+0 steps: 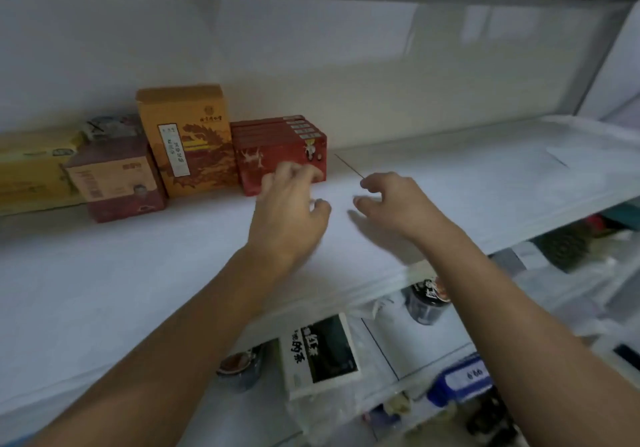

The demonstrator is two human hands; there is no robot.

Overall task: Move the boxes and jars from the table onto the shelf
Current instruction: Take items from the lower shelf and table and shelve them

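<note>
Both hands are up over the white shelf point(450, 176), neither holding anything.

Left hand point(289, 211): fingers loosely bent and motion-blurred. The fingertips sit in front of the lower face of the red boxes point(277, 141); I can't tell if they touch. Thumb is apart from the fingers, with nothing pinched between.

Right hand point(398, 205): just right of the left hand, above bare shelf. Fingers are relaxed in a half curl and the gap to the thumb is wide.

Shelf row along the back wall, left to right:
- yellow box point(31, 169), lying long, cut off by the frame edge
- dark red box point(117, 179), standing further forward than the others, with something grey-patterned behind it that I can't make out
- tall orange box point(187, 134), upright
- the red boxes, several thin ones standing packed side by side, right against the orange one

The right half of the shelf is bare white liner.

Still below the shelf edge, between my forearms:
- white box with a dark panel point(318, 353)
- dark jar point(425, 302) just under the shelf lip
- second jar point(239, 370) to the left of the white box
- blue container point(462, 379) further right, too blurred to identify
</note>
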